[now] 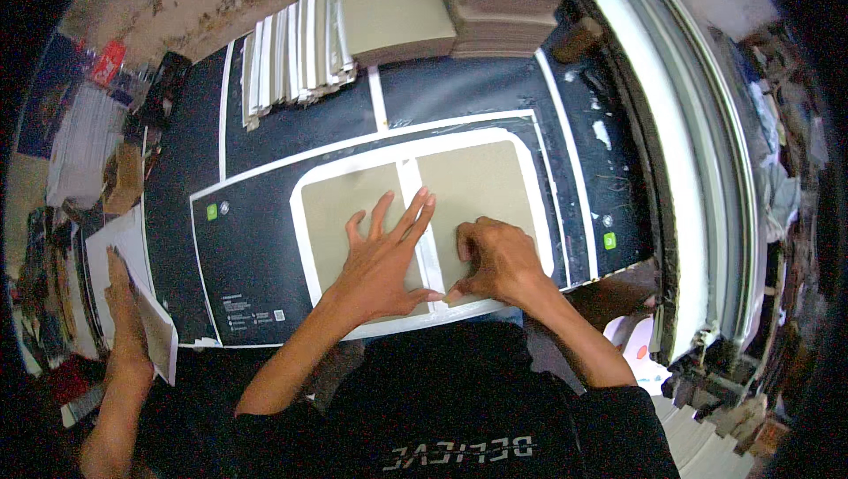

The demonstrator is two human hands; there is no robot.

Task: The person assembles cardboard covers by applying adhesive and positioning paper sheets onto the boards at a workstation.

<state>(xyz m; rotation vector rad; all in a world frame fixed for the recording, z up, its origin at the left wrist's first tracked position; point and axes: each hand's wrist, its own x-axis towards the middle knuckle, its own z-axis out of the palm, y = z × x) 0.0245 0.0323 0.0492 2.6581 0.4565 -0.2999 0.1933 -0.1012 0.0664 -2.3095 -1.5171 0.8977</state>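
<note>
Two grey-beige boards, the left board and the right board, lie side by side on a white-edged cover sheet. A white strip runs between them. My left hand rests across the left board and the strip, fingers spread, its thumb at the near end of the strip. Over the right board, my right hand has curled fingers, with its thumb low at the near edge beside my left thumb. Whatever lies inside those curled fingers is hidden.
Beneath is a dark, white-lined table covering. Behind stand a leaning row of boards and a thick board stack. A long white-and-grey machine part borders the right. At left, another person's hand holds a pale sheet.
</note>
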